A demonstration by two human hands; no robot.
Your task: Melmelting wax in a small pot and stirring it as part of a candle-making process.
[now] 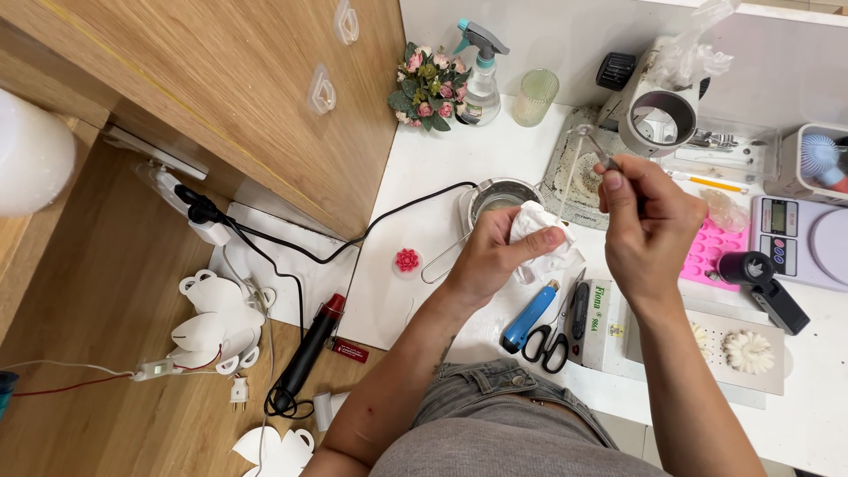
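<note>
- At far left we note white paper cut-outs (215, 322) and a black heat tool with a red tip (309, 353) on the wooden floor, apart from the work.
- On the white table (424, 177) sits a small red flower-shaped piece (406, 260), near a small metal pot with a wire handle (499, 199).
- Our left hand (490, 256) has its fingers closed on a crumpled white tissue (541, 238), held just above the table beside the pot. We judge it soft, light and easily torn; a bunched grip suits it.
- Our right hand (649, 230) pinches a thin metal tool (601, 155), fingers shut on its shaft. It looks stiff and slim, best held near mid-length.
- Below lie blue-handled scissors (534, 327); at right, a pink silicone mould (711, 252) and a digital scale (804, 238).
</note>
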